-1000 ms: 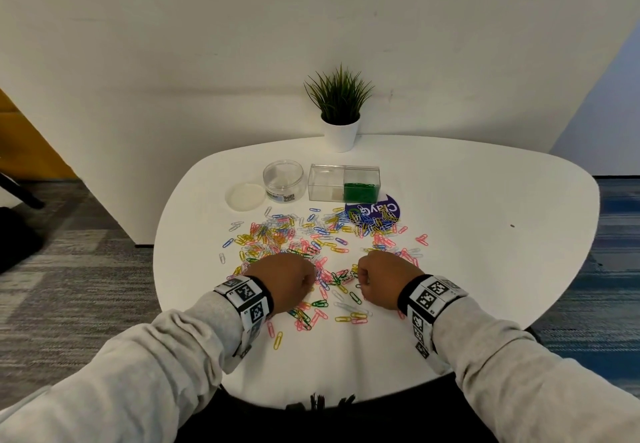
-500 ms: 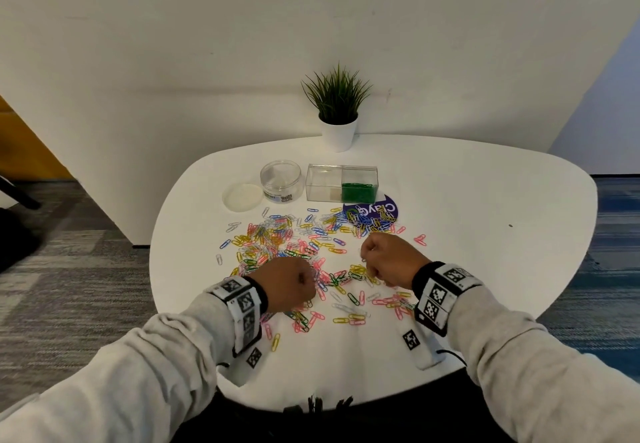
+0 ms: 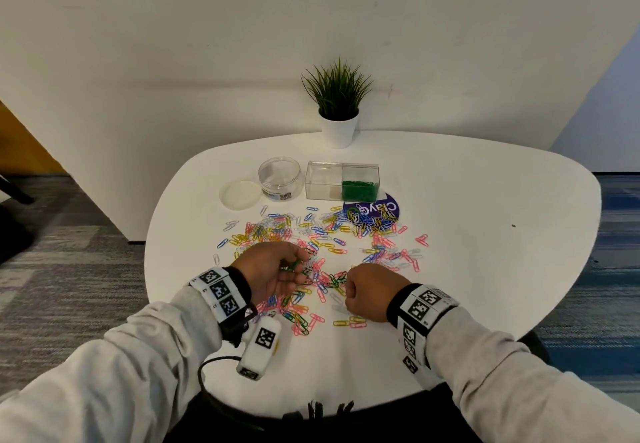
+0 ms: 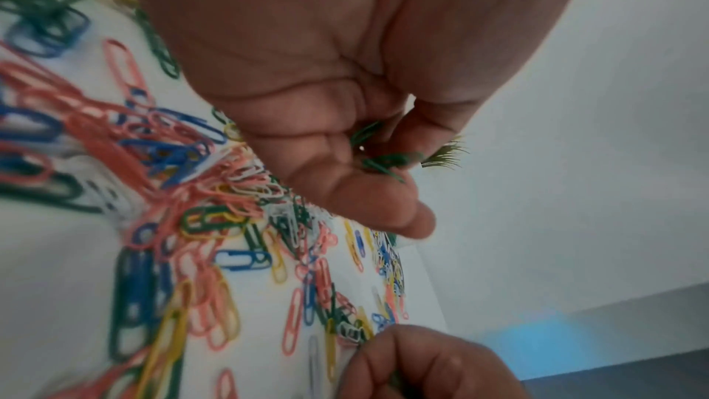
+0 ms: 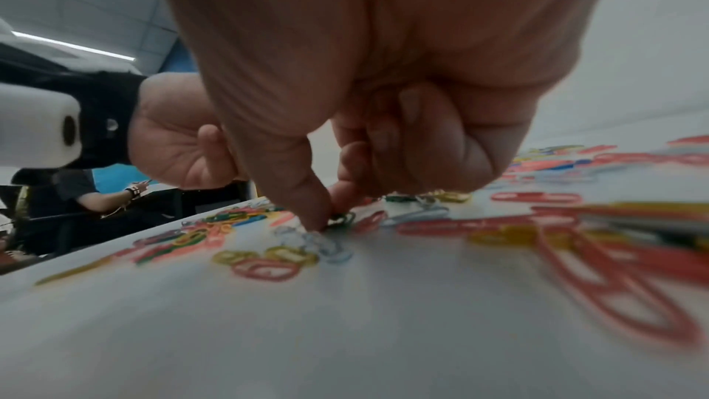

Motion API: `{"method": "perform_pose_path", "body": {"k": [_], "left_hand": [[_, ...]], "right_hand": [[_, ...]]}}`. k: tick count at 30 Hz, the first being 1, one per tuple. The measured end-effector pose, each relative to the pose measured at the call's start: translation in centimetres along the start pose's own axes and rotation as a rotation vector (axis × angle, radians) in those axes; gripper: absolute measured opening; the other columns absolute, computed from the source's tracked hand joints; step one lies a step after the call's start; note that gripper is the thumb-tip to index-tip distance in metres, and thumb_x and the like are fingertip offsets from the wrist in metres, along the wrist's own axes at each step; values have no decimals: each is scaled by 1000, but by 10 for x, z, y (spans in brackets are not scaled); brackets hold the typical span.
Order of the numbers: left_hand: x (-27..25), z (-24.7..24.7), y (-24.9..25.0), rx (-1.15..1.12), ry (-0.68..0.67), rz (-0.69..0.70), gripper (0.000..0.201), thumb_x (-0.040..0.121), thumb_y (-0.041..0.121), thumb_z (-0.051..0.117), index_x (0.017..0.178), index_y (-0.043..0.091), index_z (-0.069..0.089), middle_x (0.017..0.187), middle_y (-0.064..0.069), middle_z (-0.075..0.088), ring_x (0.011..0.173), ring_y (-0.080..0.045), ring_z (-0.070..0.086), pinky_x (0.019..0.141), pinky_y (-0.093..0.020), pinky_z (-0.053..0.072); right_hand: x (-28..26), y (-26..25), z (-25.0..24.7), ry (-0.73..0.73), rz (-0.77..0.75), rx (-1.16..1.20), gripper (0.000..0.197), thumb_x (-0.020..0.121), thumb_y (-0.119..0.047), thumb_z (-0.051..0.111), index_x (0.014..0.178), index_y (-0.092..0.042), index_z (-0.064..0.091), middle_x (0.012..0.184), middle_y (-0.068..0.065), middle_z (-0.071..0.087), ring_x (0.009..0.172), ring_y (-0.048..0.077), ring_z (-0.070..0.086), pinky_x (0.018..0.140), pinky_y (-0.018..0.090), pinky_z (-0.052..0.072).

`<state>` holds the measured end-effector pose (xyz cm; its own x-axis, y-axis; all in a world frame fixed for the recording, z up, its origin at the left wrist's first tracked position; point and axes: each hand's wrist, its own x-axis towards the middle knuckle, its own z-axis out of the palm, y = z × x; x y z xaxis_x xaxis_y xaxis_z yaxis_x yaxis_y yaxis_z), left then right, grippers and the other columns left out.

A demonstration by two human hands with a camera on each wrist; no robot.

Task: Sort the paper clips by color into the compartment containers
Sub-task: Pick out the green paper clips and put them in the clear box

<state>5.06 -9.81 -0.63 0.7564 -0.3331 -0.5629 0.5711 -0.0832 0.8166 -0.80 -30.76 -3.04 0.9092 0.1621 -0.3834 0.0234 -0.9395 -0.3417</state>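
The round dark-blue sticker (image 3: pixel 375 209) on the white table, just near of the clear two-compartment box, reads "ClayG" upside down (further letters lie under clips). The round clear plastic jar (image 3: pixel 279 178) bears a label too small to read.

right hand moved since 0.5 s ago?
Yes. The right hand has pulled back toward the person, away from the clear divided box, now pinching at a green clip.

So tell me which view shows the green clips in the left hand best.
Left wrist: the green clips sit close up in the left hand. Head view shows them small; right wrist view hides them behind the hand.
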Motion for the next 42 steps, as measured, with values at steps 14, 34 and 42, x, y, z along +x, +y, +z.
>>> {"method": "perform_pose_path", "body": {"k": [14, 34, 42], "left_hand": [[69, 43, 110, 464, 79, 126, 26, 98, -3, 37, 90, 8, 59, 77, -8, 60, 57, -12, 44, 44, -20, 34], [120, 89, 162, 670, -58, 256, 29, 99, 6, 49, 126, 9, 61, 128, -11, 62, 107, -22, 61, 92, -30, 53], [-4, -11, 128, 2219, -324, 357, 40, 101, 34, 36, 137, 37, 50, 133, 10, 58, 121, -15, 55, 103, -32, 43]], "right_hand": [[70, 39, -139, 395, 67, 407, 28, 93, -5, 41, 100, -14, 66, 99, 1, 62, 76, 11, 56, 64, 22, 41], [29, 79, -104, 202, 154, 2, 36, 96, -16, 43, 130, -17, 54, 130, 8, 50, 113, 28, 56, 97, 41, 49], [8, 35, -45, 75, -151, -150, 21, 97, -29, 49, 113, -30, 63, 113, -2, 57, 103, 21, 57, 85, 33, 49]]}}
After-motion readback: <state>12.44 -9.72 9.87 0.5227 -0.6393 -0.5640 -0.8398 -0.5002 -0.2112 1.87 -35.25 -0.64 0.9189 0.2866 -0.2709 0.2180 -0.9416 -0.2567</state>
